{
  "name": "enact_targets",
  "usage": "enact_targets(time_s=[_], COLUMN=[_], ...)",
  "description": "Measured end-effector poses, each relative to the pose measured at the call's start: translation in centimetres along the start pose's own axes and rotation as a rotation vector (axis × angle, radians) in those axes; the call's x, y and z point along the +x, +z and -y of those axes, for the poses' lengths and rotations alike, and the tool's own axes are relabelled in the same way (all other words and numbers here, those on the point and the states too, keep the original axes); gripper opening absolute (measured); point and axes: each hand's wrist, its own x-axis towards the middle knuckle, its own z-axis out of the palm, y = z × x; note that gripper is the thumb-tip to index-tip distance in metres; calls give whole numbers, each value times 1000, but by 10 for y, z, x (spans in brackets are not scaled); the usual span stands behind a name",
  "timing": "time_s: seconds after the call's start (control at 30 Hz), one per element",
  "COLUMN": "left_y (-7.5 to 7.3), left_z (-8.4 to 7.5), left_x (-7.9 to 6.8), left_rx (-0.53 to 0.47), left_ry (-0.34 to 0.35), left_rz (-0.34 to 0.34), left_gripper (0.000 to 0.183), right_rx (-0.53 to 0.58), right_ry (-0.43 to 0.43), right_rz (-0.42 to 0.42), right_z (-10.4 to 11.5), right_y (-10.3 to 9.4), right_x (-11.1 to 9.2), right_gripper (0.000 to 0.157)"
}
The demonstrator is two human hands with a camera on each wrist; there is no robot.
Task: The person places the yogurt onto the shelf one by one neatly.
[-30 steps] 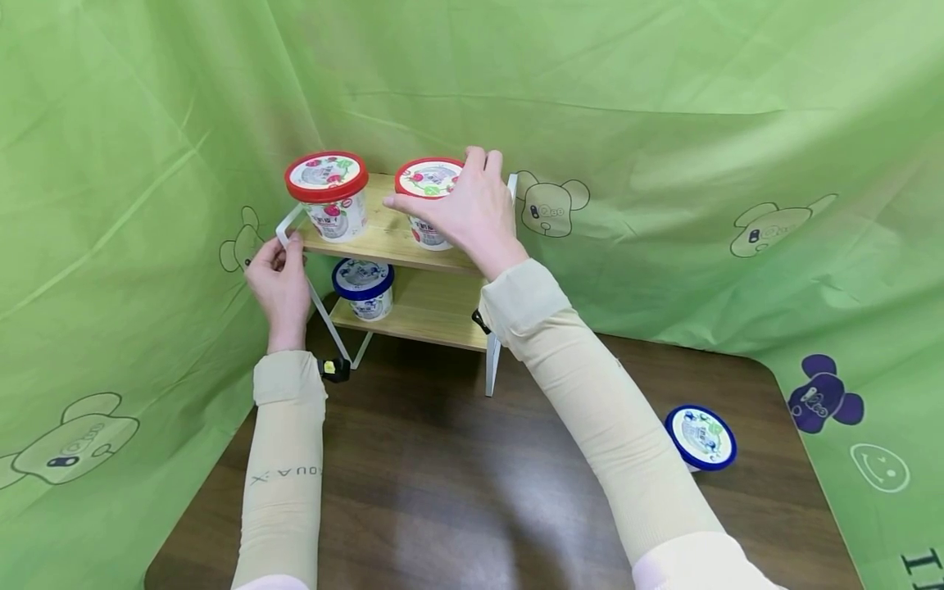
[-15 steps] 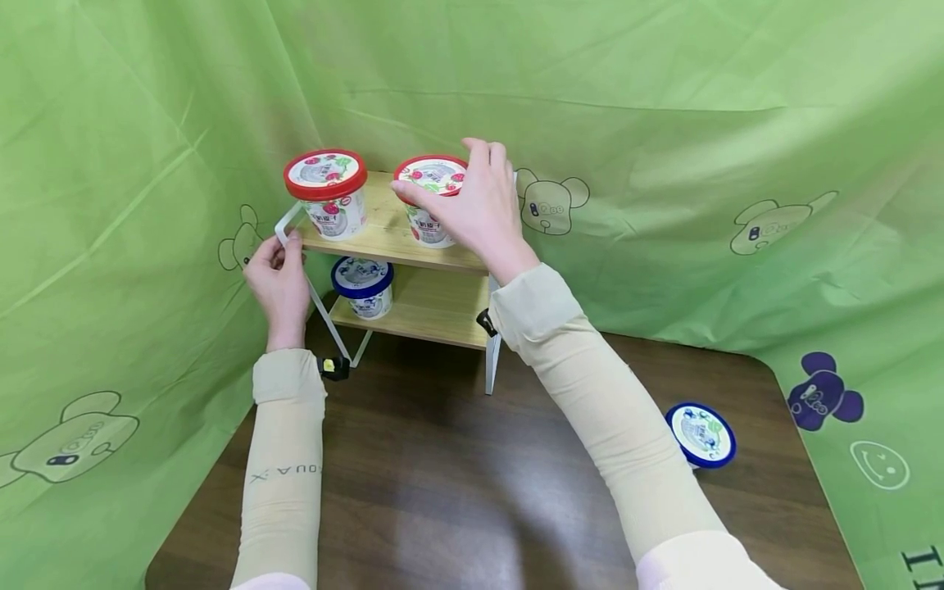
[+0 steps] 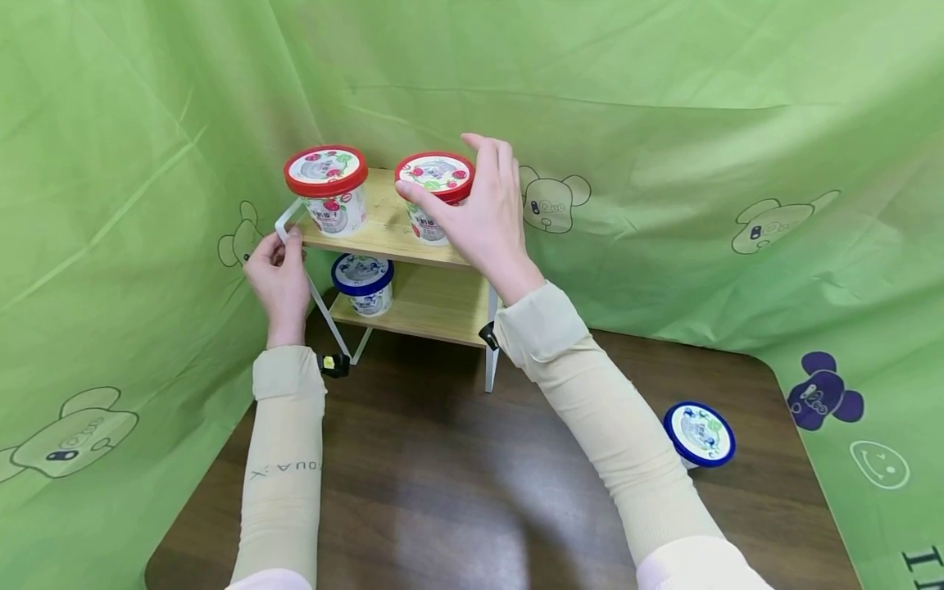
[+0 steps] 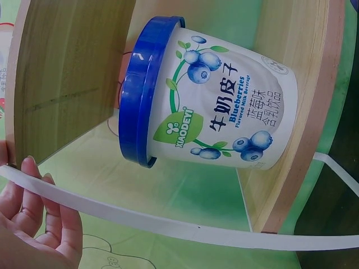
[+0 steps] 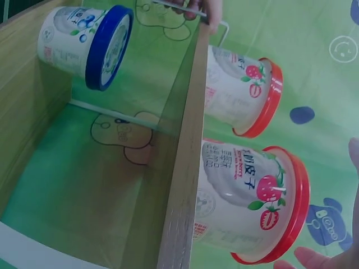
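My left hand (image 3: 279, 279) pinches the white metal side frame (image 4: 129, 216) of a two-tier wooden shelf (image 3: 379, 215) at its upper left corner. Straight-fingered, my right hand (image 3: 490, 217) hovers beside the right strawberry tub (image 3: 428, 228), thumb in front of its red lid. In the right wrist view a gap shows between fingers and tub. Another red-lidded strawberry tub (image 3: 335, 215) stands upright at the left of the top board. Below it, a blue-lidded blueberry tub (image 4: 224, 106) stands at the left of the lower board.
Another blue-lidded tub (image 3: 699, 434) stands on the dark wooden table (image 3: 442, 475) at the right, partly behind my right forearm. Green cloth (image 3: 664, 123) with printed bear figures hangs behind and at both sides, close to the shelf.
My right hand has drawn off slightly to the right from the right strawberry tub, uncovering more of its lid. The tubs stay in place, and my left hand keeps its hold.
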Motion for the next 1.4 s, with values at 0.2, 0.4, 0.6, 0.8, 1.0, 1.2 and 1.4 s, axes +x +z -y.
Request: enact_targets(time_s=[0.2,0.4,0.6,0.8,1.0,1.2,1.4], left_y=[0,-1,-1,-1,-1,-1,0], left_z=[-1,-2,-3,-2,-1,0,-17], left_x=[-1,-2,-4,-4,-4,-2,-11], left_rx=[-13,-16,-15,-1,11,2,-2], left_ry=[-6,0,-1,1,11,4,-17], left_rz=[4,8,8,7,4,4,9], left_gripper=[17,17,18,19,20,22,21], right_rx=[30,58,96,104,122,139,125], right_ry=[-36,-74,-126,-182,-196,-197,-181], right_rz=[-19,-46,-68,-90,-91,-88,-69], right_z=[2,3,1,-1,-4,-5,-6], right_y=[-1,0,2,2,2,2,3], right_x=[-8,-15,-23,-30,-36,-41,-49], right_gripper=[97,95,90,90,92,93,95])
